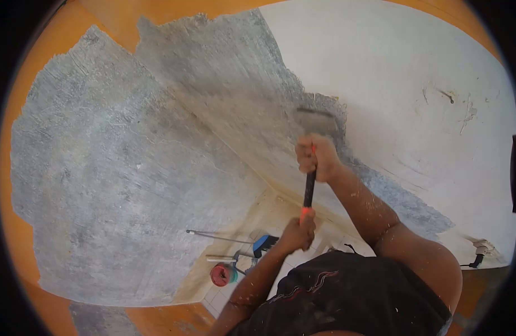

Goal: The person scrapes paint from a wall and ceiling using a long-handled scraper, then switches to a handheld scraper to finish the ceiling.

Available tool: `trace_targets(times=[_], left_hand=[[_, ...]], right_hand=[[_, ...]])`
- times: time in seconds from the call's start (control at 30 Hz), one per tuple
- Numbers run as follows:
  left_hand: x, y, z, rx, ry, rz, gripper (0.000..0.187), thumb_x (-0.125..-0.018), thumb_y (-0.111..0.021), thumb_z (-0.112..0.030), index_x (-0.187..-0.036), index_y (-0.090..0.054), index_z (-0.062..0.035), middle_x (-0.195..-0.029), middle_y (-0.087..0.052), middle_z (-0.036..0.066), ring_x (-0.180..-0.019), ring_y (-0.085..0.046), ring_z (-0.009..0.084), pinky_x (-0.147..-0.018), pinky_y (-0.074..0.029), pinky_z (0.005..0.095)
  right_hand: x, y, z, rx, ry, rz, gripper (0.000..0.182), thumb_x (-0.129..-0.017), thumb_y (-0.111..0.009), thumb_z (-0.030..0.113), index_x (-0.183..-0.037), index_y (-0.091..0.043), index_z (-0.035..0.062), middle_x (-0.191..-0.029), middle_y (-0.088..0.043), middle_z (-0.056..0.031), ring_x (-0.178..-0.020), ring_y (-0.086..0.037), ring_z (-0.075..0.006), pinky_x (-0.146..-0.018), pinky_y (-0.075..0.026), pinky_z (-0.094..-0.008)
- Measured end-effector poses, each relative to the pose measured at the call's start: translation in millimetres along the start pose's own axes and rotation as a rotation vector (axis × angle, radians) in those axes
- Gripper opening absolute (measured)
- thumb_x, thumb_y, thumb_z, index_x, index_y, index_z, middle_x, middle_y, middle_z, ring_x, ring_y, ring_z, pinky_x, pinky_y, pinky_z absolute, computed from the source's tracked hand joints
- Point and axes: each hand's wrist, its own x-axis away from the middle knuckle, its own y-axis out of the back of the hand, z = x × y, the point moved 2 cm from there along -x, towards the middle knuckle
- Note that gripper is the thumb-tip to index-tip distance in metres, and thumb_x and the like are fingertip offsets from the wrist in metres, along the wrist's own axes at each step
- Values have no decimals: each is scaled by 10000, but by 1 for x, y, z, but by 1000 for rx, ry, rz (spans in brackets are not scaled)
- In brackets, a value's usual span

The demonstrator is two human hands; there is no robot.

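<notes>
A long-handled scraper (309, 187) with a black and orange handle is held in both my hands, its wide metal blade up near the border between bare grey wall (230, 84) and white coating (392, 73). My right hand (315, 157) is wrapped round the upper handle, just below the blade. Lower down, my left hand (299, 231) grips the handle by its orange end. The blade is slightly blurred; whether it touches the wall, I cannot tell. Flecks of debris lie on my forearms and dark shirt (359, 291).
Down on the tiled floor (217, 297) are a red round container (220, 275), a blue dustpan-like item (265, 245) and a thin long rod (219, 236). A black pipe fitting (478, 259) sticks out of the wall at lower right. Orange paint (115, 17) borders the grey area.
</notes>
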Motion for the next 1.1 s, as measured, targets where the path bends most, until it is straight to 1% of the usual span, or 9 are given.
trace_targets(times=[0.03, 0.07, 0.23, 0.33, 0.43, 0.57, 0.73, 0.97, 1.1], left_hand=[[-3, 5, -12, -165, -183, -32, 488, -872, -466, -477, -597, -409, -77, -434, -381, 23, -308, -356, 114, -294, -266, 264], [9, 5, -39, -19, 8, -21, 503, -877, -449, -482, -581, -404, -78, -433, -386, 22, -305, -356, 115, -295, -272, 263], [10, 14, -23, -243, -181, -23, 504, -888, -416, -487, -597, -407, -76, -427, -376, 23, -305, -362, 118, -295, -272, 261], [9, -1, 0, 164, 139, 77, 506, -878, -432, -499, -589, -390, -86, -422, -374, 21, -296, -358, 126, -298, -267, 266], [5, 5, -18, -172, -113, -3, 507, -877, -436, -501, -585, -376, -90, -421, -373, 20, -292, -352, 126, -301, -265, 265], [12, 19, -43, -8, 16, -13, 502, -871, -446, -505, -594, -386, -91, -421, -378, 21, -296, -361, 125, -303, -275, 257], [7, 7, 1, 68, 158, 37, 493, -863, -466, -502, -607, -413, -84, -427, -383, 19, -305, -376, 127, -303, -295, 258], [13, 24, -53, -83, -32, 4, 509, -860, -470, -505, -593, -410, -75, -427, -391, 29, -306, -374, 126, -307, -292, 263], [14, 16, -27, -102, -26, -22, 502, -866, -464, -497, -586, -406, -85, -420, -376, 25, -304, -369, 123, -306, -289, 267]], right_hand=[[-3, -9, 6, 19, 20, 76, 290, -779, -477, 176, -545, -306, 176, -488, -282, 65, -354, -228, -46, -342, -199, -214], [-4, -15, 10, 20, 10, 78, 290, -779, -477, 176, -545, -306, 176, -488, -282, 65, -354, -228, -46, -342, -199, -214], [0, -19, 9, -41, 72, 92, 273, -760, -460, 155, -532, -310, 173, -477, -278, 66, -346, -216, -46, -333, -194, -220], [1, -3, -4, -21, 10, -52, 286, -757, -468, 156, -526, -300, 171, -477, -279, 65, -350, -206, -49, -338, -192, -218], [-3, -15, 9, 1, 0, -30, 292, -757, -476, 159, -526, -297, 168, -478, -278, 63, -355, -209, -52, -348, -195, -223], [-10, -31, 17, 7, 49, 44, 291, -757, -483, 164, -531, -299, 162, -483, -281, 57, -362, -213, -55, -361, -199, -234], [1, 4, -10, 27, -11, -100, 307, -793, -457, 194, -525, -310, 170, -473, -277, 66, -345, -217, -47, -335, -194, -219], [-9, -39, 23, -32, 60, 71, 305, -794, -465, 204, -533, -313, 158, -480, -294, 55, -348, -226, -54, -336, -201, -223], [-6, -8, 1, -26, 13, -3, 311, -794, -469, 205, -527, -316, 161, -474, -294, 52, -344, -232, -59, -333, -205, -225]])
